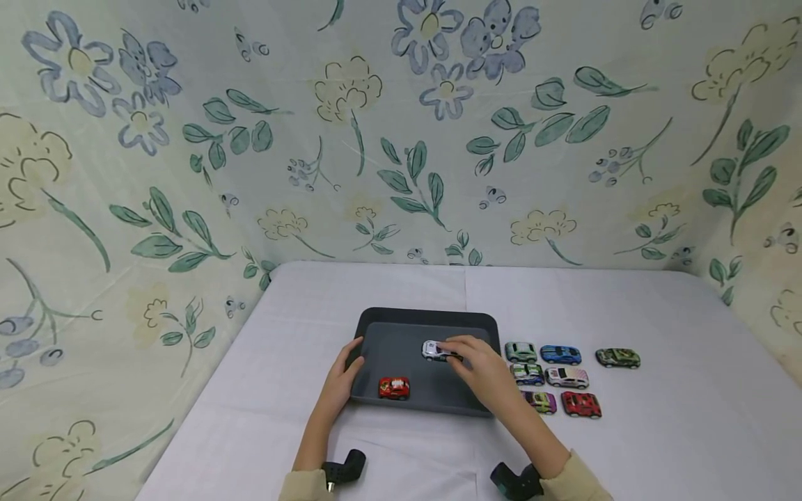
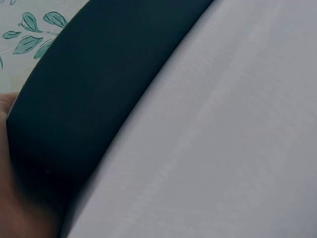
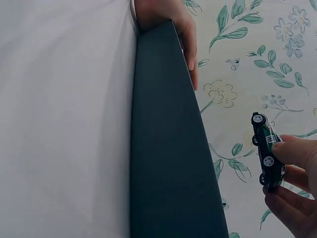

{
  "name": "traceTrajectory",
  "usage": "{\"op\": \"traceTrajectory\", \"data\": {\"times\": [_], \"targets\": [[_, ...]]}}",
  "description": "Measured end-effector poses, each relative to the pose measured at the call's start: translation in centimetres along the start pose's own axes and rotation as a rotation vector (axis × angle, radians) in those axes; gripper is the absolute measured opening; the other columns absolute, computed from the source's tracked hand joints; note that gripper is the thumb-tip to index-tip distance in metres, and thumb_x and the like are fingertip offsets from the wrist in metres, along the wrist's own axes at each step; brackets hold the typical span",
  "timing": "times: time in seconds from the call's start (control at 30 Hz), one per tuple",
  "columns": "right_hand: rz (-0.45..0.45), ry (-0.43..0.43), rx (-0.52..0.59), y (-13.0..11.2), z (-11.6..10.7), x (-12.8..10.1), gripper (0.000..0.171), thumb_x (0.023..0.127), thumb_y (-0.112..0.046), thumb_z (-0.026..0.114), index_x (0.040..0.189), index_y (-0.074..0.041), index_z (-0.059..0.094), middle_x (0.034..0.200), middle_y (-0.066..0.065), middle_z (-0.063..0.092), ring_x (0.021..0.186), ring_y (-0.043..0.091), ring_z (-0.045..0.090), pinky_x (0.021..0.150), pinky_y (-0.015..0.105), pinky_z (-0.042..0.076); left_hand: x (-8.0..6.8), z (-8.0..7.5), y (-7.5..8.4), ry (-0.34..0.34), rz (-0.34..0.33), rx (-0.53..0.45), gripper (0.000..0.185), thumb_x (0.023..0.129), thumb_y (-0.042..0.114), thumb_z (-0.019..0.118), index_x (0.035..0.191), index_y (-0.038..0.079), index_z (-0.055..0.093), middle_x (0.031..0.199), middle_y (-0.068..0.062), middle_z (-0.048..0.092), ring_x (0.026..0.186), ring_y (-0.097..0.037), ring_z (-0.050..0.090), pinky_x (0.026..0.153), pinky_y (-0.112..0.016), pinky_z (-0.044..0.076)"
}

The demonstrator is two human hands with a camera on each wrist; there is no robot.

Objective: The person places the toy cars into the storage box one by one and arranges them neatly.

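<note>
A dark grey tray (image 1: 426, 315) lies on the white tablecloth. A red toy car (image 1: 394, 387) sits in its near left part. My right hand (image 1: 452, 351) pinches a white toy car (image 1: 432, 350) low over the tray's middle. In the right wrist view the car (image 3: 265, 148) shows its dark underside and wheels between my thumb and fingers (image 3: 292, 151). My left hand (image 1: 352, 362) grips the tray's left edge, thumb over the rim. The right wrist view shows that left hand (image 3: 178, 25) on the tray's (image 3: 168, 163) far rim. The tray's wall (image 2: 89, 89) fills the left wrist view.
Several toy cars stand in rows on the cloth right of the tray, among them a green one (image 1: 521, 351), a blue one (image 1: 560, 354) and a red one (image 1: 580, 404). A camouflage car (image 1: 617, 358) stands apart further right. Flowered cloth walls close in behind and on both sides.
</note>
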State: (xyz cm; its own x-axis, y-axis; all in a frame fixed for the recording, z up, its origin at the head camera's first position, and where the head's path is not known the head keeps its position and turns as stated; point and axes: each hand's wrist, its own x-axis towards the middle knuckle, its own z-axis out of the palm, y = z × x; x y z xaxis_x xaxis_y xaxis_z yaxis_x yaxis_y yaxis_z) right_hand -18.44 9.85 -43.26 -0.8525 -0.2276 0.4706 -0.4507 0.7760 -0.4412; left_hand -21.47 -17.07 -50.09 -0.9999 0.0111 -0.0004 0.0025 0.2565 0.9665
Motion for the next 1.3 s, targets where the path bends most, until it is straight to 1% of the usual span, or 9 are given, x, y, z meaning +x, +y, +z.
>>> {"op": "traceTrajectory", "data": {"times": [0.23,0.5,0.63,0.73,0.77,0.87,1.0,1.13,1.3], "targets": [[0.043,-0.025,0.064,-1.2,2.5,0.5,0.027,0.081,-0.02,0.067,0.108,-0.022,0.067,0.107,-0.005,0.064,0.1,0.015,0.061,0.079,0.032,0.052,0.0,-0.1,0.0,-0.012,0.014,0.026,0.044,0.095,0.028,0.046,0.137,0.022,0.039,0.149,-0.013,0.027,0.139,-0.035,0.018,0.11,-0.058,0.014],[0.076,-0.076,0.121,-2.4,4.7,1.1,0.027,0.082,-0.019,0.066,0.109,-0.02,0.066,0.109,-0.002,0.063,0.101,0.017,0.06,0.08,0.033,0.052,0.1,-0.2,0.1,-0.006,0.003,0.025,0.043,0.094,0.027,0.047,0.136,0.023,0.04,0.148,-0.011,0.029,0.139,-0.033,0.019,0.111,-0.056,0.015],[0.081,-0.119,0.127,-2.7,5.7,1.5,0.025,0.083,-0.017,0.065,0.108,-0.019,0.066,0.109,-0.001,0.063,0.101,0.017,0.06,0.081,0.033,0.052,-1.0,-0.3,2.3,-0.015,-0.011,0.028,0.044,0.095,0.025,0.046,0.138,0.017,0.038,0.148,-0.014,0.028,0.139,-0.035,0.019,0.111,-0.056,0.015],[0.074,-0.146,0.131,-2.8,6.4,1.7,0.024,0.083,-0.016,0.065,0.107,-0.019,0.066,0.109,-0.001,0.063,0.101,0.018,0.061,0.08,0.034,0.052,-1.6,-0.4,3.7,-0.027,-0.014,0.031,0.045,0.095,0.022,0.046,0.138,0.012,0.037,0.148,-0.017,0.027,0.138,-0.037,0.018,0.11,-0.056,0.015],[0.072,-0.155,0.133,-2.9,6.6,1.8,0.024,0.083,-0.015,0.065,0.107,-0.019,0.066,0.11,0.0,0.063,0.101,0.018,0.061,0.081,0.034,0.052,-1.4,-0.4,3.4,-0.027,-0.012,0.027,0.045,0.095,0.022,0.046,0.138,0.012,0.038,0.148,-0.017,0.027,0.138,-0.038,0.018,0.11,-0.057,0.015],[0.066,-0.173,0.122,-2.9,7.2,1.9,0.025,0.083,-0.015,0.065,0.108,-0.018,0.066,0.11,0.0,0.063,0.102,0.019,0.061,0.081,0.035,0.052,-0.7,-0.4,1.9,-0.029,-0.017,0.016,0.044,0.095,0.022,0.046,0.138,0.016,0.038,0.148,-0.016,0.027,0.138,-0.037,0.018,0.11,-0.057,0.014],[0.065,-0.197,0.114,-3.0,7.7,2.2,0.025,0.083,-0.015,0.064,0.108,-0.019,0.066,0.111,0.001,0.064,0.103,0.019,0.061,0.083,0.036,0.051,0.0,-0.3,0.3,-0.018,-0.022,0.024,0.044,0.094,0.026,0.047,0.137,0.022,0.039,0.149,-0.012,0.027,0.139,-0.035,0.018,0.11,-0.057,0.014],[0.065,-0.22,0.104,-2.9,8.0,2.4,0.024,0.084,-0.014,0.063,0.108,-0.018,0.066,0.11,0.002,0.064,0.102,0.019,0.061,0.084,0.036,0.051,0.1,-0.1,0.0,-0.009,-0.009,0.022,0.043,0.094,0.028,0.047,0.137,0.024,0.039,0.149,-0.011,0.028,0.139,-0.033,0.018,0.111,-0.057,0.014],[0.055,-0.253,0.073,-2.7,8.3,2.6,0.023,0.083,-0.012,0.063,0.106,-0.017,0.067,0.108,0.002,0.065,0.1,0.019,0.062,0.081,0.036,0.052,0.1,0.0,0.0,-0.013,-0.01,0.011,0.043,0.094,0.027,0.047,0.136,0.025,0.039,0.149,-0.01,0.027,0.14,-0.032,0.017,0.111,-0.057,0.013]]}}
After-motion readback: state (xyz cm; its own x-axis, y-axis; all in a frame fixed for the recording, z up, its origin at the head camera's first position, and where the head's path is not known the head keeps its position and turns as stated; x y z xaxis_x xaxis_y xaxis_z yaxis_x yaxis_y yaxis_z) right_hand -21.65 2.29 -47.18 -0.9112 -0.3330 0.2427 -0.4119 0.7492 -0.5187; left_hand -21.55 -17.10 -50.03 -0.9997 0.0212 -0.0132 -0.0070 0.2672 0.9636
